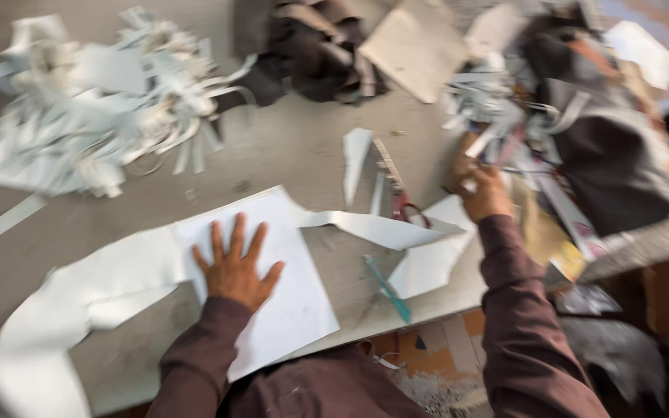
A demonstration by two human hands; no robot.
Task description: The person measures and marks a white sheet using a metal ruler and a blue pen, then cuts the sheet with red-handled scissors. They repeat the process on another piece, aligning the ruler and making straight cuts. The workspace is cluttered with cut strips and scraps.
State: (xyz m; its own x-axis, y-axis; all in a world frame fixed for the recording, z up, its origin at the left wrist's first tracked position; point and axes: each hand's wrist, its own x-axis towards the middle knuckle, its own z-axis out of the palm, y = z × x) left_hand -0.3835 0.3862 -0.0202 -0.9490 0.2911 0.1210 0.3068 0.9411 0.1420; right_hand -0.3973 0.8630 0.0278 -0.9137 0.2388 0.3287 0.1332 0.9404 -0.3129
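From the head view, your left hand (234, 267) is lying open and flat, fingers spread, pressing down on a white sheet (288, 302) that is resting on the grey bench (288, 155). A long curling white offcut (79, 298) is trailing away from under that sheet toward the outer side of your left hand.

Your right hand (483, 190) is reaching forward into a blurred jumble of paper scraps and dark material (613, 155). Its fingers are curling around something small and pale there, but the blur is hiding what it is, so you cannot tell what it is gripping.

Between your two hands, a pair of scissors with red handles (398, 193) is lying on the bench, just inside your right hand, touching a curved white strip (381, 228). A teal pen-like tool (387, 288) is lying nearer to you, beside your right forearm.

Ahead of your left hand, well apart from it, a heap of white paper trimmings (94, 108) is sitting on the bench.
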